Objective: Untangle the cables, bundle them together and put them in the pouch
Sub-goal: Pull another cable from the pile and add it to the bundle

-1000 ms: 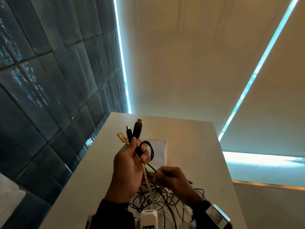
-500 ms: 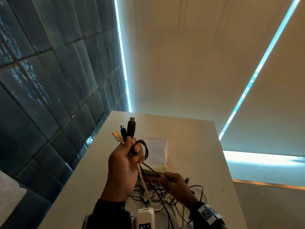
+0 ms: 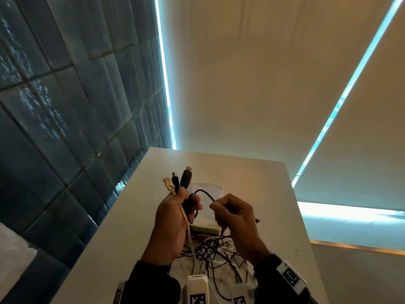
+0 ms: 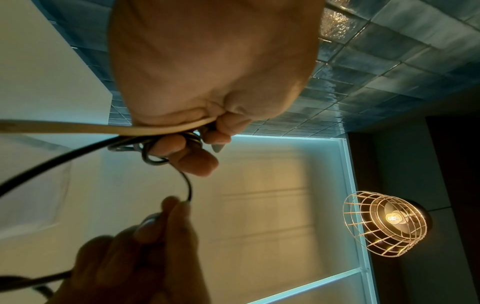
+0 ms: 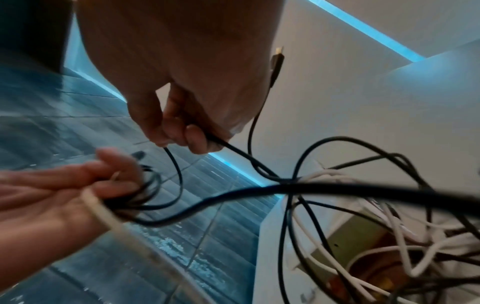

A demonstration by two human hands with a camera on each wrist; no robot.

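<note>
Both forearms are covered to the wrist by dark long sleeves (image 3: 151, 281), leaving the left hand (image 3: 171, 224) and the right hand (image 3: 236, 218) bare. A white box-shaped wrist camera unit (image 3: 198, 289) printed with a black-and-white square code marker sits at the left wrist. A dark band carrying a white block with a similar square marker (image 3: 290, 276) wraps the right wrist. In the left wrist view the fingernails (image 4: 217, 147) are long and pointed.
</note>
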